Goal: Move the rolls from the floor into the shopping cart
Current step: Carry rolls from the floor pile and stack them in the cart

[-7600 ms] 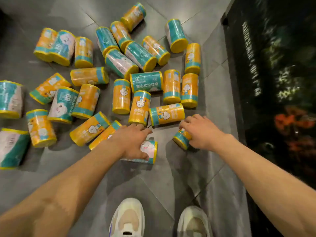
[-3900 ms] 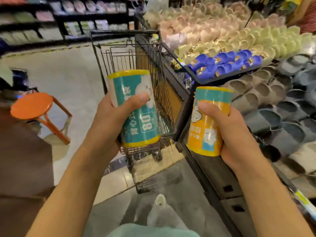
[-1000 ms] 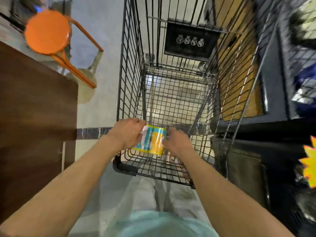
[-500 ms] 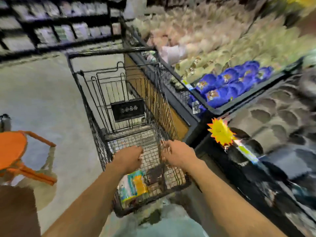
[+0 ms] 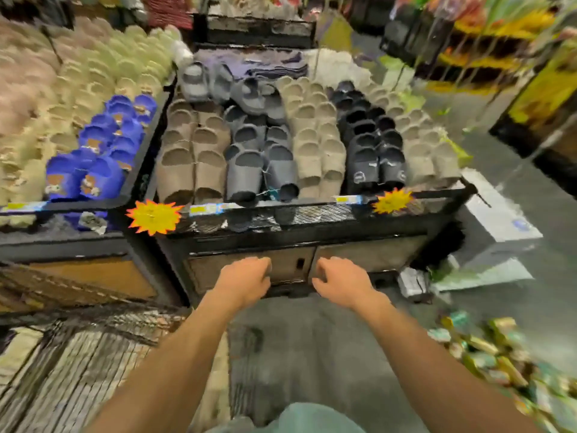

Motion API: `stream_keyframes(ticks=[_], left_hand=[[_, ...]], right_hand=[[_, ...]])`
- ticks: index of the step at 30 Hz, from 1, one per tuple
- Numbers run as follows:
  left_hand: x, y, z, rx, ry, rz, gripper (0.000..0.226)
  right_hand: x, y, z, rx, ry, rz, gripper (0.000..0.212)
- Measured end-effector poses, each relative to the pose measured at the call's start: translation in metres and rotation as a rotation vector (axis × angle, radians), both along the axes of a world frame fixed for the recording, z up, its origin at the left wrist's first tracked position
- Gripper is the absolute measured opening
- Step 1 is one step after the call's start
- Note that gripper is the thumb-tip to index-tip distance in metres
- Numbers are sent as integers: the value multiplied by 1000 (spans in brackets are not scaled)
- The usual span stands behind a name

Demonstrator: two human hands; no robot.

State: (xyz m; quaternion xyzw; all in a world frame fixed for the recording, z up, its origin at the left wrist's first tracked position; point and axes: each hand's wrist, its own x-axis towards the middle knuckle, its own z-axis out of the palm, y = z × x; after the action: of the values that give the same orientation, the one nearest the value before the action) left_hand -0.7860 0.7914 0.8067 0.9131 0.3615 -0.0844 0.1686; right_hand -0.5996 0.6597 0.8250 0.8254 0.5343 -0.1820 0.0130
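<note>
Head view was smeared with blur, but both of the hands I was watching were out in front, held over the grey floor (image 5: 312, 354) before a black display stand (image 5: 281, 242) loaded with rows of slippers (image 5: 274, 145). I saw the left hand (image 5: 245, 281) with its fingers (image 5: 260, 267) loosely curled downward and nothing in them. The right hand (image 5: 338, 279) matched it, fingers (image 5: 321, 268) hanging in a relaxed curl, holding nothing. The two hands were near each other but apart.

The rolls (image 5: 496, 354), yellow and teal, lay in a blurred heap on the floor at the lower right, well apart from both hands and nearer the right forearm than the left. Wire mesh of the shopping cart (image 5: 78, 354) showed at the lower left, beside the left forearm; I could not tell what it held. Two yellow starburst tags (image 5: 154, 215) hung on the stand's front edge, and blue slippers (image 5: 93, 157) filled the bin to the left.
</note>
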Motion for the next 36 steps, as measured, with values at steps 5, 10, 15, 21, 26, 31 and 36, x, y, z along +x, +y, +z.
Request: stream_keyframes(ticks=[5, 10, 15, 21, 26, 31, 36], left_hand=[[137, -87, 6, 83, 74, -413, 35], [253, -203, 4, 72, 38, -694, 72], [342, -316, 1, 76, 15, -925, 78], [425, -436, -13, 41, 2, -1166, 79], [486, -508, -39, -20, 2, -1315, 81], [567, -541, -55, -73, 80, -1361, 78], [644, -575, -69, -88, 103, -1391, 77]], right_hand=[[89, -159, -11, -53, -25, -372, 46], [145, -316, -23, -48, -61, -701, 90], [171, -439, -18, -34, -48, -948, 96], [178, -555, -29, 17, -3, -1297, 93], [200, -619, -43, -24, 77, -1448, 87], [262, -651, -46, 3, 111, -1558, 82], [329, -683, -59, 11, 140, -1608, 83]])
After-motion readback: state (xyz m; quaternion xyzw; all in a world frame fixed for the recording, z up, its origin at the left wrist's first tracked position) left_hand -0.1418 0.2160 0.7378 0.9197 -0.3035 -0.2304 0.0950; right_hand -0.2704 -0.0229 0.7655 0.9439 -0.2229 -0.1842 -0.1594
